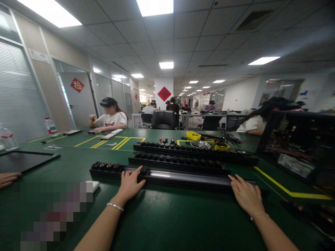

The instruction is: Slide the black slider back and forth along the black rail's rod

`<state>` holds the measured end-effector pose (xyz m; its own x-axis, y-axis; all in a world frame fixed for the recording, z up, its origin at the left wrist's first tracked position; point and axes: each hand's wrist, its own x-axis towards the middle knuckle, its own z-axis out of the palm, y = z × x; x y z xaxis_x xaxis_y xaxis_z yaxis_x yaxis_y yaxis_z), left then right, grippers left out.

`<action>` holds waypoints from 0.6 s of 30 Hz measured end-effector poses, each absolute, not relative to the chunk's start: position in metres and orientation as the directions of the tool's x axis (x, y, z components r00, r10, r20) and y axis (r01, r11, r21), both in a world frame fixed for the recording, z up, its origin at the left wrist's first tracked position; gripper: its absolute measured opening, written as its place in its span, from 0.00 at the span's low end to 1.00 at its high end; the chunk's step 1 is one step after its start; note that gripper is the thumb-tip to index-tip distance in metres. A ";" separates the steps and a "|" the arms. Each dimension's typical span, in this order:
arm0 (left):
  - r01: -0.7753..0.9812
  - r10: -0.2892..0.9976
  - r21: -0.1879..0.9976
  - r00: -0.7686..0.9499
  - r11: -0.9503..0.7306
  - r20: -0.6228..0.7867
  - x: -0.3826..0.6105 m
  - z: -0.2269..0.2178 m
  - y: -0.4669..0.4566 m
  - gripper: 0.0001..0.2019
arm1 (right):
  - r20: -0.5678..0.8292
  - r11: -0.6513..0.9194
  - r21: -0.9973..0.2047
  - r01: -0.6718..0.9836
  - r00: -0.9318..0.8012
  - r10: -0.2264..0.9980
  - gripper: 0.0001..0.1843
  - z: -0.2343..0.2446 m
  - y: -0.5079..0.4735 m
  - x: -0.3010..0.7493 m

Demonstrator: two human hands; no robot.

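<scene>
In front of me a long black rail (183, 178) lies across the green table, with several black socket-like modules (107, 166) in its left end. Farther right in its channel sits a single black module (143, 170). My left hand (130, 186) has its fingers stretched out and spread, the fingertips at that single module and the thumb by the rail's front edge. At the rail's right end lies my right hand (247, 195), fingers extended over it and nothing gripped. Just behind are two more black rails, a nearer one (180, 161) and a farther one (183, 150), filled with similar modules.
An open computer case (293, 150) stands at the right. Behind the rails are a yellow tray (193, 135), a metal dish (200, 144) and cables. Another person's hand (9, 179) shows at the left edge beside a black panel (26, 161). Co-workers sit across and to the right.
</scene>
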<state>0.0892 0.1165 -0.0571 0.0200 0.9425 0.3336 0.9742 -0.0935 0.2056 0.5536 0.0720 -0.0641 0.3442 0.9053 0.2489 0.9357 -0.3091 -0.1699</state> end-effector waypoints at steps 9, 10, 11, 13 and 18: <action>0.976 0.933 0.195 0.019 -0.095 0.359 0.089 -0.064 0.119 0.26 | 0.259 -0.307 -0.166 0.937 0.342 0.903 0.32 -0.066 0.073 0.555; 0.976 0.934 0.195 0.019 -0.094 0.357 0.089 -0.064 0.119 0.26 | 0.259 -0.307 -0.164 0.937 0.342 0.903 0.32 -0.067 0.073 0.556; 0.976 0.935 0.196 0.018 -0.093 0.353 0.089 -0.064 0.119 0.26 | 0.258 -0.308 -0.162 0.937 0.342 0.904 0.33 -0.067 0.073 0.556; 0.975 0.938 0.202 0.019 -0.095 0.346 0.089 -0.063 0.118 0.26 | 0.257 -0.311 -0.157 0.938 0.342 0.904 0.33 -0.067 0.073 0.556; 0.973 0.940 0.208 0.026 -0.102 0.340 0.090 -0.061 0.117 0.25 | 0.263 -0.300 -0.147 0.943 0.330 0.907 0.33 -0.066 0.073 0.555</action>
<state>0.0897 0.1169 -0.0609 0.0263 0.9400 0.3403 0.9729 -0.1023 0.2075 0.5547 0.0725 -0.0664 0.3298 0.9068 0.2628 0.9425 -0.3002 -0.1468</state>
